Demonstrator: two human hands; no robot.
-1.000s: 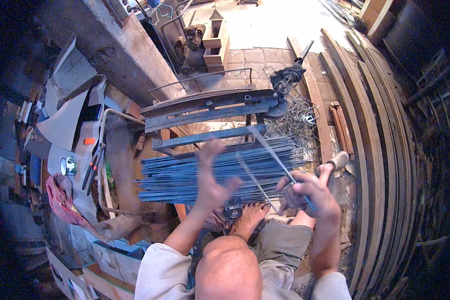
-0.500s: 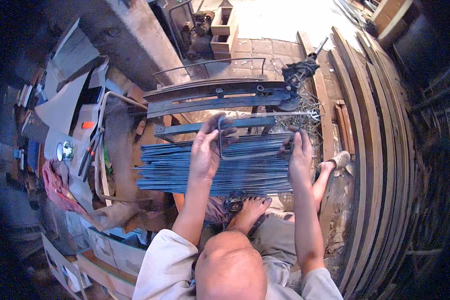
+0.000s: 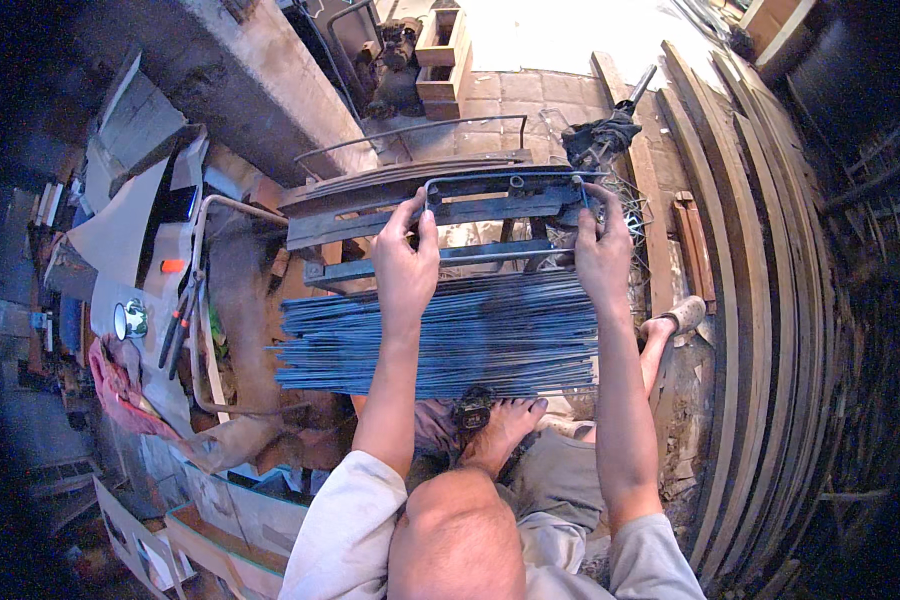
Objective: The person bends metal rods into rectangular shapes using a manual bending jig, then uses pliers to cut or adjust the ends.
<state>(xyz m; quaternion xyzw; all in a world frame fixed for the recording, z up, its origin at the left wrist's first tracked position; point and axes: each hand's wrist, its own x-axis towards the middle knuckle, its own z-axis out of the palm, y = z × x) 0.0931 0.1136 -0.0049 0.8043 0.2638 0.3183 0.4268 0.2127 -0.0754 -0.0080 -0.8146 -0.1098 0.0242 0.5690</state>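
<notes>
A thin steel rod (image 3: pixel 480 178), bent at its corners, lies along the top of a dark metal bending bench (image 3: pixel 470 209), close to its bolt-like pegs. My left hand (image 3: pixel 407 255) pinches the rod's left bend between thumb and fingers. At the other end my right hand (image 3: pixel 604 245) grips it near the bench's right end; its fingertips partly hide that corner. Whether the rod touches the pegs I cannot tell. Below my hands, a wide bundle of straight bluish rods (image 3: pixel 440 340) lies crosswise in front of my knee.
A dark-wrapped tool with a bar handle (image 3: pixel 600 138) stands at the bench's right end, above a pile of bent rods (image 3: pixel 625 212). Long timber beams (image 3: pixel 710 250) run along the right. Orange-handled cutters (image 3: pixel 177 325) and an enamel mug (image 3: pixel 130 319) lie at left.
Both hands have moved forward, away from me, carrying the bent rod from above the bundle to the bench's pegs. The right hand's fingers have closed in around its corner.
</notes>
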